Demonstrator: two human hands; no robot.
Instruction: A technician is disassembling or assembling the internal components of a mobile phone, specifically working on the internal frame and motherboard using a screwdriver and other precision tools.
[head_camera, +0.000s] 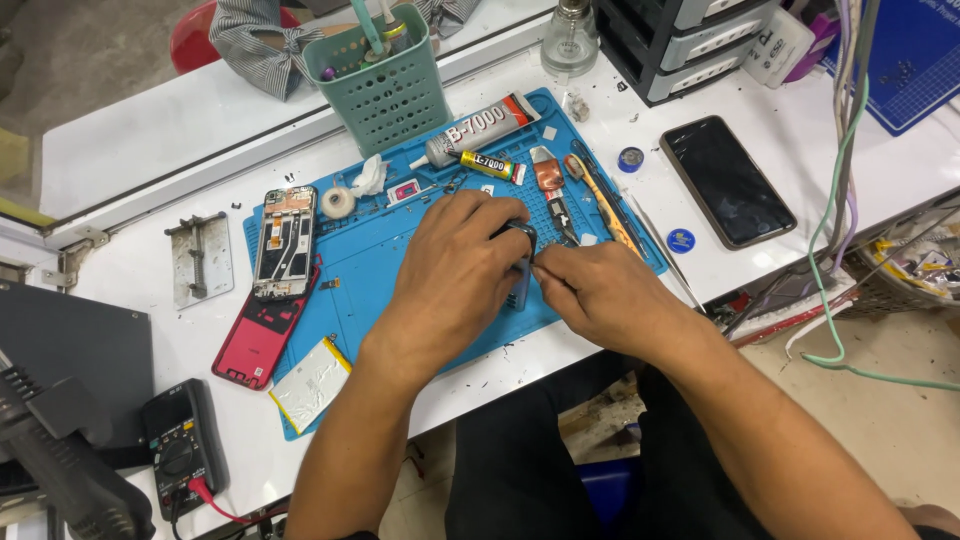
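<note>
My left hand (455, 265) curls over a small dark phone part (520, 240) in the middle of the blue work mat (370, 250) and grips it. My right hand (600, 290) meets it from the right, fingertips pinched at the part's edge; whether they hold a fine tool I cannot tell. An opened phone frame (285, 240) lies at the mat's left over a red back cover (257, 335). A silver battery (310, 383) rests at the mat's near left corner.
Glue tubes (478, 130), tweezers and small parts lie at the mat's far edge. A teal tool basket (385, 80) stands behind. A black phone (727, 180) lies to the right, a multimeter (185, 450) at the near left, cables (835, 200) at the right edge.
</note>
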